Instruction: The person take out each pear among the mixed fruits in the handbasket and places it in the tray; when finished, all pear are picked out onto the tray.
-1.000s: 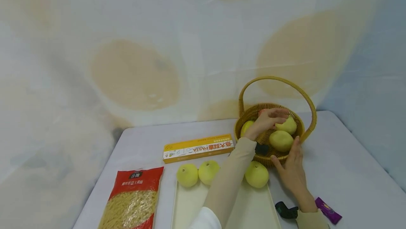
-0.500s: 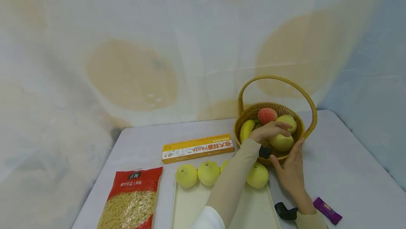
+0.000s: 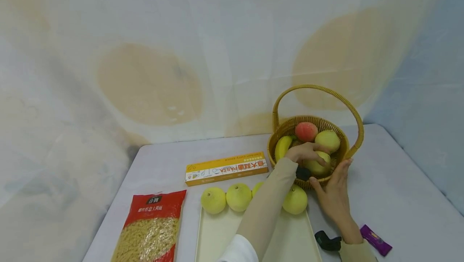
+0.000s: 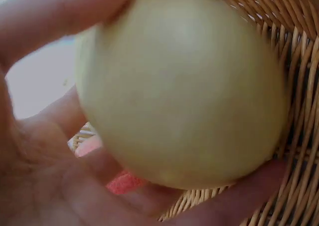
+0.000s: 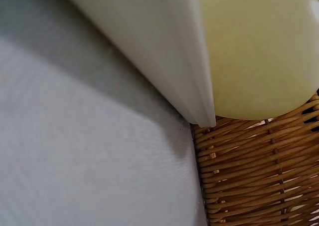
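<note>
In the head view my left hand (image 3: 308, 153) is inside the wicker basket (image 3: 348, 155), holding a round pale yellow-green fruit (image 3: 316, 167). The left wrist view shows the thumb and fingers (image 4: 239, 196) around that fruit (image 4: 184, 91), close to the woven wall. A second such fruit (image 3: 328, 141), a red peach-like fruit (image 3: 306, 132) and a banana (image 3: 282, 147) lie in the basket too. My right hand (image 3: 335, 197) rests against the basket's near right side, thumb and fingers spread along the outside. The right wrist view does not show its fingers.
In front of the basket is a white tray (image 3: 217, 233) with several yellow-green fruits (image 3: 214, 200) along its far edge. A pasta box (image 3: 226, 168) lies left of the basket. A red pasta bag (image 3: 152, 225) lies at left, a purple packet (image 3: 375, 240) at right.
My left hand has moved down and nearer from above the far fruit to the near one, now gripped and tilted slightly left. The right hand stays at the basket's side.
</note>
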Action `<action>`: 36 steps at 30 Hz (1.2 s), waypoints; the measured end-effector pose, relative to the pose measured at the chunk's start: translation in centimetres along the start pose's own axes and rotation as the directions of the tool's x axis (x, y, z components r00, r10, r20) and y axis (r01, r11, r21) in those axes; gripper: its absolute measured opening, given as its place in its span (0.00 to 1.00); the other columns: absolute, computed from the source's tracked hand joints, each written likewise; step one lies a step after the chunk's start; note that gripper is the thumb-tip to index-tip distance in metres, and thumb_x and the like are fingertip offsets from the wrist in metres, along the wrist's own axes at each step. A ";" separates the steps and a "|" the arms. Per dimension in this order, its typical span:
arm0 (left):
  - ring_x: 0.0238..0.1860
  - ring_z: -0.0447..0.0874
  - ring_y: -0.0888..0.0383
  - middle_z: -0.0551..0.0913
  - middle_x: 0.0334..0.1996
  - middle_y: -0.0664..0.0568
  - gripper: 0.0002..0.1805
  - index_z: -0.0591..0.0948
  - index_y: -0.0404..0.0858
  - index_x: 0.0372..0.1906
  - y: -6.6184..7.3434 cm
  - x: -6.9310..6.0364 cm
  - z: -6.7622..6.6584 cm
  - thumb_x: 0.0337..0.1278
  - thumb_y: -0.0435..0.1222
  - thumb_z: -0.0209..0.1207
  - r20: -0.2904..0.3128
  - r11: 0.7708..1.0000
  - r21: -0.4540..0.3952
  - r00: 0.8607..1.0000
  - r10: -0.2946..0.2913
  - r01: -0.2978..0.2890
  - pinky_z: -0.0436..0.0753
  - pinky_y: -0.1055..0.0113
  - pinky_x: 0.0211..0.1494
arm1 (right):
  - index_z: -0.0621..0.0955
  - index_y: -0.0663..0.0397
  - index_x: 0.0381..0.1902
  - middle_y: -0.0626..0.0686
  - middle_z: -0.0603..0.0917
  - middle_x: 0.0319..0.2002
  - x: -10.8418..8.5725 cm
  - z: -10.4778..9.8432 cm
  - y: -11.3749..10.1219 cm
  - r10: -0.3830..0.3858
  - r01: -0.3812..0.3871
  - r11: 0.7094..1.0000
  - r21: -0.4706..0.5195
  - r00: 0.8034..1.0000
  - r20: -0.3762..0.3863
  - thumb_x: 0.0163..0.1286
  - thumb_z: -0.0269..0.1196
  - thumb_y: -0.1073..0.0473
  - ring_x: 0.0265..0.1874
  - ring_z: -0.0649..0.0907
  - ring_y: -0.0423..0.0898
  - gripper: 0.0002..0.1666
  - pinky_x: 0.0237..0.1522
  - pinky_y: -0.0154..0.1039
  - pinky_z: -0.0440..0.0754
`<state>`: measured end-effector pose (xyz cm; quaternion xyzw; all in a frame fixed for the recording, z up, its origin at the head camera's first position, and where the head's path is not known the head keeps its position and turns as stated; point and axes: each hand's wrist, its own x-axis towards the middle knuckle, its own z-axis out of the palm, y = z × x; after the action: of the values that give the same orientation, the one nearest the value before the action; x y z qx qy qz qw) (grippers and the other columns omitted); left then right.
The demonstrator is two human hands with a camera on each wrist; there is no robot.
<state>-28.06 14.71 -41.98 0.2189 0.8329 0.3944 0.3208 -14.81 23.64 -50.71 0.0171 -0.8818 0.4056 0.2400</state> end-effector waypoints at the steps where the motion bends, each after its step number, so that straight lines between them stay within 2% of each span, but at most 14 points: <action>1: 0.66 0.68 0.60 0.72 0.66 0.60 0.25 0.80 0.52 0.58 -0.1 0.0 -0.1 0.53 0.38 0.68 0.002 1.000 -0.003 1.000 -0.010 0.010 0.70 0.61 0.67 | 0.20 0.53 0.72 0.57 0.17 0.73 0.1 0.0 0.0 -0.002 0.002 1.000 0.004 1.000 0.001 0.73 0.54 0.44 0.75 0.29 0.58 0.61 0.75 0.59 0.33; 4: 0.62 0.71 0.61 0.73 0.65 0.61 0.23 0.81 0.53 0.56 -0.4 -0.2 -0.3 0.52 0.40 0.69 -0.019 1.000 -0.001 1.000 -0.025 0.025 0.72 0.63 0.63 | 0.19 0.52 0.72 0.57 0.17 0.73 0.2 -0.1 -0.1 0.008 -0.008 1.000 0.014 1.000 0.017 0.73 0.55 0.45 0.75 0.28 0.57 0.61 0.74 0.60 0.34; 7: 0.56 0.76 0.58 0.76 0.62 0.59 0.25 0.81 0.53 0.56 -0.4 -0.6 -0.5 0.50 0.43 0.70 -0.108 0.998 -0.031 0.993 -0.052 0.049 0.80 0.59 0.50 | 0.19 0.52 0.72 0.57 0.16 0.73 0.4 -0.2 -0.2 0.010 -0.010 1.000 0.021 0.999 0.032 0.73 0.55 0.44 0.74 0.27 0.57 0.62 0.74 0.61 0.34; 9: 0.54 0.77 0.57 0.77 0.62 0.58 0.26 0.80 0.52 0.58 -0.4 -0.9 -0.9 0.51 0.44 0.69 -0.169 0.998 -0.059 0.985 -0.037 0.027 0.81 0.60 0.48 | 0.19 0.53 0.72 0.57 0.16 0.73 0.5 -0.1 -0.3 -0.002 0.002 1.000 0.018 0.999 0.034 0.73 0.54 0.43 0.74 0.27 0.57 0.61 0.74 0.60 0.33; 12: 0.59 0.76 0.56 0.76 0.64 0.56 0.29 0.77 0.49 0.62 0.0 -1.6 -1.7 0.52 0.44 0.68 -0.230 0.992 -0.120 0.973 0.001 -0.030 0.80 0.61 0.54 | 0.20 0.54 0.72 0.58 0.16 0.73 0.5 0.0 -0.2 -0.042 0.042 0.999 0.012 0.999 0.015 0.73 0.52 0.40 0.74 0.26 0.56 0.60 0.75 0.58 0.32; 14: 0.58 0.77 0.56 0.75 0.64 0.55 0.31 0.75 0.48 0.64 0.3 -2.2 -2.3 0.54 0.44 0.67 -0.233 0.983 -0.172 0.972 0.029 -0.070 0.80 0.60 0.57 | 0.21 0.55 0.73 0.58 0.17 0.73 0.6 0.0 0.0 -0.071 0.071 0.997 0.000 0.997 -0.005 0.73 0.50 0.37 0.74 0.26 0.56 0.60 0.75 0.56 0.31; 16: 0.51 0.80 0.56 0.76 0.63 0.53 0.33 0.72 0.48 0.67 0.6 -3.0 -2.7 0.54 0.45 0.67 -0.246 0.974 -0.215 0.969 0.024 -0.079 0.84 0.56 0.50 | 0.21 0.54 0.73 0.58 0.17 0.74 0.7 0.0 0.4 -0.094 0.093 0.996 -0.006 0.995 -0.016 0.72 0.48 0.35 0.74 0.26 0.56 0.60 0.75 0.55 0.31; 19: 0.36 0.81 0.58 0.77 0.58 0.52 0.33 0.72 0.50 0.66 1.0 -4.2 -3.1 0.54 0.45 0.68 -0.274 0.960 -0.261 0.961 0.025 -0.099 0.87 0.53 0.35 | 0.21 0.53 0.73 0.58 0.18 0.74 0.9 -0.2 0.8 -0.111 0.111 0.994 -0.013 0.993 -0.024 0.72 0.47 0.34 0.74 0.26 0.55 0.59 0.75 0.55 0.31; 21: 0.33 0.80 0.61 0.78 0.55 0.55 0.30 0.75 0.51 0.63 1.3 -5.2 -3.2 0.53 0.44 0.68 -0.302 0.955 -0.266 0.952 0.048 -0.133 0.86 0.57 0.30 | 0.21 0.53 0.73 0.58 0.18 0.74 1.2 -0.4 1.1 -0.118 0.118 0.993 -0.014 0.993 -0.026 0.72 0.47 0.34 0.74 0.26 0.56 0.59 0.75 0.55 0.31; 23: 0.32 0.80 0.62 0.79 0.51 0.58 0.26 0.77 0.52 0.59 1.6 -6.3 -3.1 0.53 0.42 0.68 -0.307 0.940 -0.297 0.949 0.074 -0.169 0.86 0.58 0.28 | 0.22 0.53 0.73 0.59 0.18 0.74 1.4 -0.6 1.4 -0.122 0.122 0.992 -0.017 0.992 -0.029 0.72 0.47 0.34 0.74 0.26 0.56 0.59 0.75 0.55 0.31; 26: 0.33 0.79 0.63 0.77 0.46 0.61 0.23 0.79 0.53 0.56 1.6 -8.1 -2.6 0.54 0.40 0.68 -0.285 0.919 -0.327 0.950 0.127 -0.221 0.86 0.57 0.30 | 0.22 0.52 0.73 0.59 0.18 0.74 1.7 -0.9 1.8 -0.124 0.124 0.992 -0.015 0.992 -0.031 0.72 0.47 0.33 0.74 0.26 0.55 0.59 0.75 0.54 0.30; 30: 0.36 0.77 0.67 0.76 0.45 0.64 0.23 0.78 0.52 0.57 1.2 -10.7 -1.7 0.55 0.39 0.68 -0.250 0.917 -0.295 0.948 0.198 -0.269 0.86 0.60 0.34 | 0.23 0.54 0.74 0.61 0.19 0.74 2.0 -1.2 2.3 -0.146 0.144 0.989 -0.035 0.988 -0.045 0.70 0.42 0.28 0.74 0.26 0.55 0.59 0.75 0.52 0.30; 36: 0.34 0.76 0.68 0.77 0.42 0.64 0.24 0.78 0.53 0.57 -0.2 -13.9 0.2 0.54 0.39 0.68 -0.206 0.922 -0.284 0.956 0.210 -0.264 0.85 0.58 0.33 | 0.24 0.54 0.74 0.61 0.19 0.74 2.2 -1.4 2.6 -0.138 0.135 0.989 -0.053 0.989 -0.053 0.68 0.37 0.24 0.74 0.26 0.53 0.60 0.75 0.47 0.29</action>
<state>-18.23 6.17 -37.21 0.2308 0.7529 0.5727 0.2279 -16.72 26.74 -50.78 0.0600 -0.8812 0.3666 0.2924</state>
